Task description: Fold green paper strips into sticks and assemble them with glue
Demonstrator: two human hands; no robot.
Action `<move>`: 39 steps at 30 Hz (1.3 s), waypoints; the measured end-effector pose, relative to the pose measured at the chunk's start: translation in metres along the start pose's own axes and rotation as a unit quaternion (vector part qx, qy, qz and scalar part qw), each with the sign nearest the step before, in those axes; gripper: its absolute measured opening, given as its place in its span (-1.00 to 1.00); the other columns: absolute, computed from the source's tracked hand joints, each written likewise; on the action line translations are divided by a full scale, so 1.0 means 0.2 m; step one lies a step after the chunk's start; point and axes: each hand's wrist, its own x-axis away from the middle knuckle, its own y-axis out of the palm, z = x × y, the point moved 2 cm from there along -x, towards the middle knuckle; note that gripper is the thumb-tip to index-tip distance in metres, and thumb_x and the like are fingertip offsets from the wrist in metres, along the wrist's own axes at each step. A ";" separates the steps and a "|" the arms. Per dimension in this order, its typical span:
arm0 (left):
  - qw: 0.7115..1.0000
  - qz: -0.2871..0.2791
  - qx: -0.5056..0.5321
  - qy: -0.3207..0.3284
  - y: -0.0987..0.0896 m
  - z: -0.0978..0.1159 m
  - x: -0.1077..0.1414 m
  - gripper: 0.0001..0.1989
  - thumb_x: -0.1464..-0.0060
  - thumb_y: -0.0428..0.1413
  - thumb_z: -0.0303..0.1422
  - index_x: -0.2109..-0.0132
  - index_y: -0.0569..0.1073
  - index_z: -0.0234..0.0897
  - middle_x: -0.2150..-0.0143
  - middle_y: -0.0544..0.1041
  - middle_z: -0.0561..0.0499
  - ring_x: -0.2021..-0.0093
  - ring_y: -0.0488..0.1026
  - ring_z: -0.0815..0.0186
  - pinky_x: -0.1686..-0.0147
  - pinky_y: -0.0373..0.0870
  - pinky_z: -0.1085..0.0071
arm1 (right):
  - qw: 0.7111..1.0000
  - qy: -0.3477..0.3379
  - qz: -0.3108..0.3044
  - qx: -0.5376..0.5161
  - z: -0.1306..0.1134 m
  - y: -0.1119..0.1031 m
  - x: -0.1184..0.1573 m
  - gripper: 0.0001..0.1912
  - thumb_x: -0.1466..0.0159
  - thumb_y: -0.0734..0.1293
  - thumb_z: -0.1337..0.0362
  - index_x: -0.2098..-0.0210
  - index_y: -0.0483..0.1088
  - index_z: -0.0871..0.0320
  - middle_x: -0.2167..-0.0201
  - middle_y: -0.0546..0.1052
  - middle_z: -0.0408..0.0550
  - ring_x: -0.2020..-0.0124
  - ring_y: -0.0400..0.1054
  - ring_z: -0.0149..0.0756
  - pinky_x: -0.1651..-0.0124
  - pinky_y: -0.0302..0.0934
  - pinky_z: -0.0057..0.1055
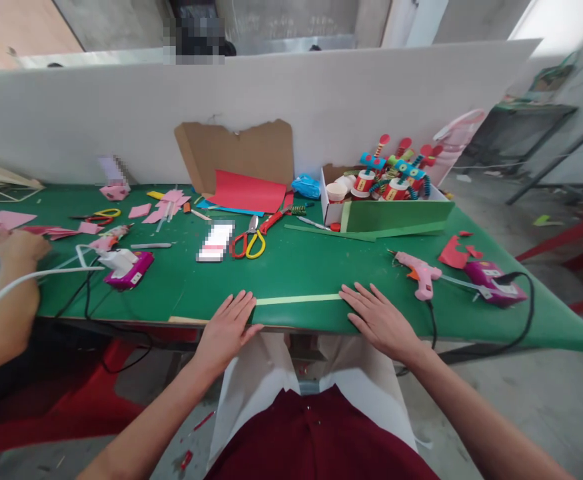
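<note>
Green-covered tabletop (191,283) spreads before you, with one pale green paper strip (296,299) at twelve o'clock, its ends under the fingertips of your open left hand (226,333), fingers slightly parted, and open right hand (384,327), fingers wider. You have it flat and straight, with no fold or glue visible; how much work remains cannot be told, though the box (396,217) at one o'clock holds assembled-looking cup figures (396,190), too overlapped to count. Around you are two glue guns (424,272) (114,237), at two and ten, and two pairs of scissors (252,231) (97,219), at eleven and ten.
</note>
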 end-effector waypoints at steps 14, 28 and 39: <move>0.905 -0.034 0.383 -0.184 -0.16 -0.10 -0.37 -0.79 -0.12 0.00 -0.26 0.43 0.35 -0.22 0.57 0.47 0.09 0.54 0.44 0.35 0.48 0.36 0.45 | 0.929 0.073 0.298 -0.206 0.06 -0.21 -0.10 -0.52 -0.38 0.00 0.13 -0.24 0.19 0.01 -0.21 0.33 -0.02 -0.27 0.13 -0.15 -0.29 0.03 -0.05; 0.572 0.002 0.802 -0.173 0.30 0.02 -1.14 -0.50 0.29 0.32 -0.03 0.36 0.32 -0.29 0.59 0.42 0.14 0.64 0.34 0.45 0.58 0.23 0.52 | 0.668 0.114 0.266 -0.686 -0.05 0.07 -1.07 -0.39 -0.04 0.40 -0.07 0.00 0.42 0.13 0.16 0.56 0.01 0.60 0.31 -0.44 0.62 0.22 -0.48; 0.659 -0.088 0.735 -0.131 0.34 0.01 -1.11 -0.55 0.20 0.28 -0.03 0.41 0.43 -0.37 0.52 0.49 0.02 0.61 0.36 0.44 0.53 0.27 0.49 | 0.674 0.133 0.307 -0.659 0.01 0.02 -1.05 -0.51 -0.09 0.29 -0.19 0.47 0.45 0.15 0.43 0.59 -0.02 0.40 0.46 -0.26 0.42 0.31 -0.41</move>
